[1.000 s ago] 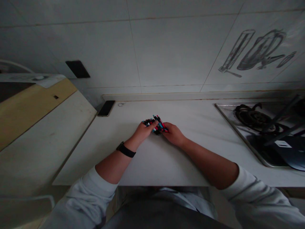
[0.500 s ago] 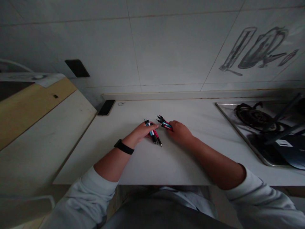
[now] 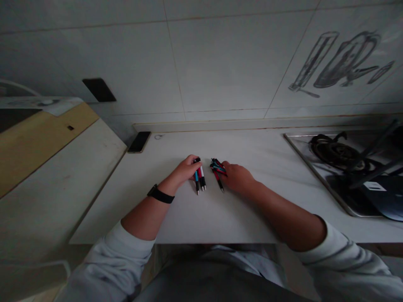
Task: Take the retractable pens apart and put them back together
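Pens (image 3: 200, 179) at left hand (image 3: 185, 171) and right hand (image 3: 237, 178), well inside counter (image 3: 214, 218) edges

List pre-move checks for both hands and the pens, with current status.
1. Left hand grips the three pens: ok, closed over their upper ends.
2. Three pens aligned: ok, side by side on the counter, tips toward the person.
3. Right hand holds the pen bundle: ok, but one red pen sticks out below the rest.
4. The two groups are separate: ok, bare counter shows between them.
5. Pen count in the bundle: cannot tell, dark and overlapping.
6. Phone and stove away from the hands: ok.
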### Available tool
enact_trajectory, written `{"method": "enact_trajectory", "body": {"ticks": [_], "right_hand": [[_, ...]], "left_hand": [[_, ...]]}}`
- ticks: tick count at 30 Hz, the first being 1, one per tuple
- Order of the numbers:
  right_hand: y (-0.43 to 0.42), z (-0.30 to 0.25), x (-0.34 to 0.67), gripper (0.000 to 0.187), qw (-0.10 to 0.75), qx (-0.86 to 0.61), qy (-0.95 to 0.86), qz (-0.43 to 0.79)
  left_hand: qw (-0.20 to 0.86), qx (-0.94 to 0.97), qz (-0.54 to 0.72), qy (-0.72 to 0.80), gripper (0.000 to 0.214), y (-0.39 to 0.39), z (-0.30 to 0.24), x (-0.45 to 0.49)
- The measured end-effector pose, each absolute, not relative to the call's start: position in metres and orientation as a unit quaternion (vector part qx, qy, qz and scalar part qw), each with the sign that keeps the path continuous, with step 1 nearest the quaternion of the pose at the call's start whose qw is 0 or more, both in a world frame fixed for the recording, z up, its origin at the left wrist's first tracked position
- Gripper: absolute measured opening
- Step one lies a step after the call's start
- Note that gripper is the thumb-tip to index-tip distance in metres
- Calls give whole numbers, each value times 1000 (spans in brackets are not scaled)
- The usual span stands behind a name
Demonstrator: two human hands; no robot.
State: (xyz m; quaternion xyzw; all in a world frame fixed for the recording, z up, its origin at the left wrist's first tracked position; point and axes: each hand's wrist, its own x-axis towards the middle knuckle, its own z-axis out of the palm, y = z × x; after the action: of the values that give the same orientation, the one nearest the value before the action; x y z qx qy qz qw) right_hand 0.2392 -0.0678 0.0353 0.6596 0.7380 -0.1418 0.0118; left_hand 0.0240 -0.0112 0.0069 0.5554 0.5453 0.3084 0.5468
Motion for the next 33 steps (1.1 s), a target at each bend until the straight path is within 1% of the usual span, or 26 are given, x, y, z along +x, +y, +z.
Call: {"method": "enact_trajectory", "body": {"ticks": [3, 5, 7, 11, 13, 14, 15, 17, 20, 22, 24, 27, 33], "right_hand": [[-67, 35, 240, 45, 14, 661, 737, -137], [-67, 34, 240, 48, 13, 662, 738, -133], [-67, 35, 240, 51, 12, 660, 739, -131], [-67, 35, 238, 55, 14, 660, 738, -138], [-66, 34, 238, 55, 7, 661, 736, -145], [-65, 33, 238, 55, -1, 661, 736, -147], [-65, 31, 239, 55, -8, 661, 735, -149], [-63, 29, 240, 55, -19, 662, 734, -151], [-61, 27, 243, 56, -31, 662, 734, -149], [-60, 28, 244, 56, -32, 666, 731, -148], [-60, 29, 245, 57, -25, 671, 726, -148], [-59, 29, 246, 59, -13, 675, 723, -147], [-59, 27, 246, 57, -13, 668, 732, -135]], "left_hand": [[543, 570, 299, 539, 27, -7, 4, 21], [520, 601, 285, 535, 25, -5, 0, 18], [465, 652, 278, 531, 24, -3, -5, 15], [307, 745, 288, 517, 22, -2, -7, 10], [264, 763, 281, 519, 22, -2, -5, 10], [261, 763, 276, 523, 23, -2, -4, 10], [271, 758, 273, 527, 24, -2, -2, 10], [322, 729, 276, 538, 26, -2, 1, 10], [452, 652, 307, 525, 30, -2, 4, 13], [547, 594, 331, 489, 35, -4, 5, 16], [619, 544, 343, 450, 43, -7, 5, 20], [661, 508, 363, 417, 46, -12, 6, 23], [671, 508, 383, 381, 36, -17, 10, 26]]}}
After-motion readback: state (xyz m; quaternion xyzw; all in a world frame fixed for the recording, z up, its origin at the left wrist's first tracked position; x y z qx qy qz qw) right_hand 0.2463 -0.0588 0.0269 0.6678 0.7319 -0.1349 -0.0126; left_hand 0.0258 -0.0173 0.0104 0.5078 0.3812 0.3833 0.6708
